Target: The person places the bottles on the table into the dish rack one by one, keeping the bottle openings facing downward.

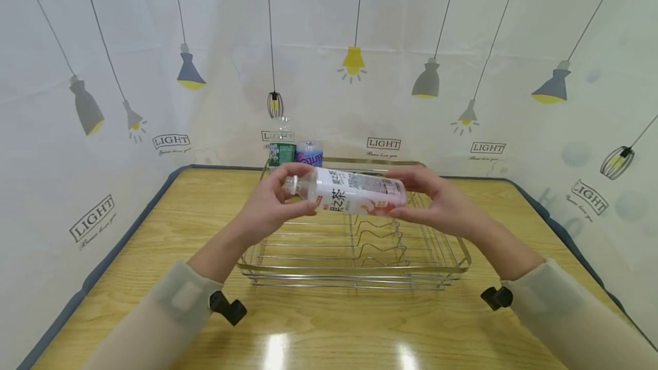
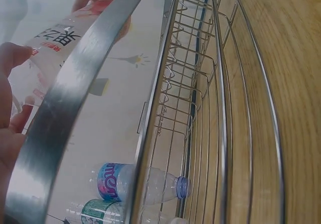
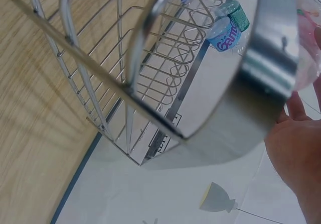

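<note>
Both hands hold a fruit tea bottle point(image 1: 360, 192) of clear plastic with a white and pink label, lying nearly level above a wire dish rack point(image 1: 354, 270). My left hand point(image 1: 264, 207) grips it round the shoulder, the neck end pointing left. At the base end, my right hand point(image 1: 437, 201) holds it between thumb and fingers. Behind it, at the rack's back left, a green-labelled bottle point(image 1: 282, 154) and a blue and purple-labelled bottle point(image 1: 309, 155) stand upside down. In the left wrist view the blue bottle's cap point(image 2: 183, 187) points down towards the table.
The rack has a flat metal rim point(image 3: 266, 78) and bent wire dividers point(image 1: 380, 238) inside. It stands on a wooden table point(image 1: 329, 324). A white curtain point(image 1: 329, 96) printed with lamps surrounds the table's back and sides. Small black devices point(image 1: 228, 307) are strapped at both wrists.
</note>
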Motion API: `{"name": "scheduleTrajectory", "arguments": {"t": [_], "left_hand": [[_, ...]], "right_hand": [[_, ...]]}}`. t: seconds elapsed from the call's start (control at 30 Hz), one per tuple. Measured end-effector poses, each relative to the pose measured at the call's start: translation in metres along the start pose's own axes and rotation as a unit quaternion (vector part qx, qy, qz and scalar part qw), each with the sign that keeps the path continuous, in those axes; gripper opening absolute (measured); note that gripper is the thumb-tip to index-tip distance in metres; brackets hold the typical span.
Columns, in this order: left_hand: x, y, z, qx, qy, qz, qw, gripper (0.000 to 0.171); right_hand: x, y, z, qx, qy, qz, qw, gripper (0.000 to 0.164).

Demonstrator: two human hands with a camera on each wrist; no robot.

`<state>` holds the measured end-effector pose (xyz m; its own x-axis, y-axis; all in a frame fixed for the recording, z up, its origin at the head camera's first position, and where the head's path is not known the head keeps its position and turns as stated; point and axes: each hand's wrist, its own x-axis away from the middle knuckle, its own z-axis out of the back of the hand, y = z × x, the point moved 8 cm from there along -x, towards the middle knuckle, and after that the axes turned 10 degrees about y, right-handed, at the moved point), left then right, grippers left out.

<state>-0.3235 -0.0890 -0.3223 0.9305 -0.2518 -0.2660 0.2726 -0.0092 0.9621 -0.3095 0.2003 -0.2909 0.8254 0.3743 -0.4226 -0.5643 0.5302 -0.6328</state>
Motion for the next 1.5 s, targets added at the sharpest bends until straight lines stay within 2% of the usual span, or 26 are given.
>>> {"name": "scheduleTrajectory", "arguments": {"t": [0.1,0.2,0.47,0.57,0.67,0.87,0.93,1.03,1.23,1.37,1.5], "left_hand": [[0.0,0.0,-0.001,0.002,-0.005,-0.007,1.0,0.065],[0.0,0.0,-0.002,-0.016,-0.011,-0.018,0.9997,0.065],[-0.002,0.0,-0.007,-0.079,-0.039,-0.039,0.9954,0.067],[-0.003,0.002,-0.01,-0.108,-0.044,-0.043,0.9923,0.067],[-0.004,0.004,-0.015,-0.142,-0.055,-0.05,0.9871,0.064],[-0.006,0.013,-0.025,-0.214,-0.072,-0.096,0.9693,0.065],[-0.006,0.016,-0.027,-0.225,-0.072,-0.104,0.9661,0.065],[-0.006,0.017,-0.029,-0.227,-0.07,-0.1,0.9662,0.065],[-0.005,0.009,-0.029,-0.22,-0.056,-0.066,0.9716,0.063],[-0.005,0.004,-0.029,-0.227,-0.051,-0.066,0.9703,0.061],[-0.006,0.001,-0.03,-0.212,-0.055,-0.057,0.9742,0.06]], "right_hand": [[0.0,0.003,-0.001,-0.006,-0.003,-0.013,1.0,0.07],[0.0,0.003,-0.001,-0.005,-0.002,-0.014,1.0,0.07],[-0.003,-0.007,0.003,-0.022,0.022,0.043,0.999,0.063],[-0.005,-0.01,0.003,-0.03,0.018,0.046,0.998,0.063],[-0.006,-0.012,0.002,-0.022,0.011,0.04,0.999,0.063],[-0.011,-0.02,-0.002,-0.017,-0.001,0.046,0.999,0.064],[-0.013,-0.024,-0.002,-0.026,0.0,0.048,0.998,0.064],[-0.017,-0.028,-0.002,-0.041,0.01,0.048,0.998,0.064],[-0.024,-0.034,-0.003,-0.039,0.027,0.042,0.998,0.067],[-0.028,-0.037,-0.005,-0.046,0.03,0.034,0.998,0.069],[-0.032,-0.037,-0.006,-0.055,0.041,0.026,0.997,0.073]]}}
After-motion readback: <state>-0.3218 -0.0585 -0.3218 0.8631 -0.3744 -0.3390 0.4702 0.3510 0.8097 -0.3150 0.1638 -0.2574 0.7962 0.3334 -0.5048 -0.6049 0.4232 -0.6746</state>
